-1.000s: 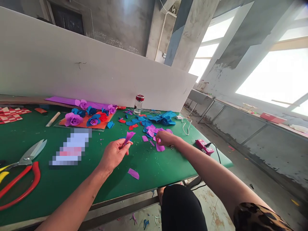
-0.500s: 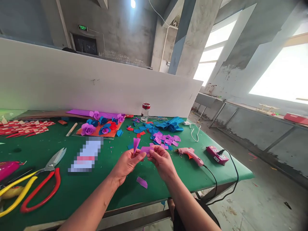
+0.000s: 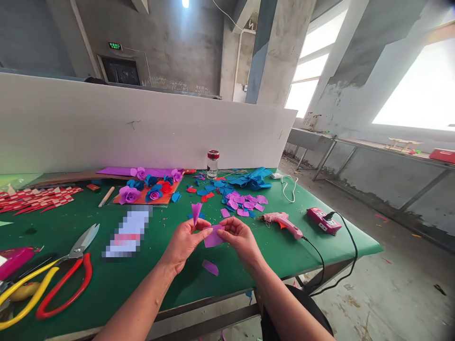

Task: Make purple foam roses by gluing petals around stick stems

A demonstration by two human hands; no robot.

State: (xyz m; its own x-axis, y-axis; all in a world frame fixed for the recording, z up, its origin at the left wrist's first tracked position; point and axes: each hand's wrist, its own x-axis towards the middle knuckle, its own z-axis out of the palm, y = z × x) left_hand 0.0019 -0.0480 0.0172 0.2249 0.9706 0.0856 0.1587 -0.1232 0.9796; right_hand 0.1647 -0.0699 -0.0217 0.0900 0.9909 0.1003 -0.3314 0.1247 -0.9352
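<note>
My left hand (image 3: 183, 240) holds a rolled purple paper cone (image 3: 195, 213) upright and, with thumb and finger, pinches the left edge of a flat purple paper piece (image 3: 213, 237). The right edge of that same piece is pinched by my right hand (image 3: 240, 237). Below the hands, a loose purple piece (image 3: 210, 267) lies on the green table (image 3: 192, 289). Beyond them is a pile of purple pieces (image 3: 245, 202) with blue scraps. A pink glue gun (image 3: 283, 222) lies right of my right hand.
Red and yellow handled shears (image 3: 76, 255) lie at the left. Paper flowers (image 3: 155, 192) rest on an orange sheet. A glass jar (image 3: 213, 165) stands near the white partition (image 3: 177, 128). A pink power strip (image 3: 323, 221) with a black cord is at the right.
The purple piece between my hands now hangs lower with its broad face showing; before, it was held up nearly level. The cone stays in my left hand. The view has shifted slightly.
</note>
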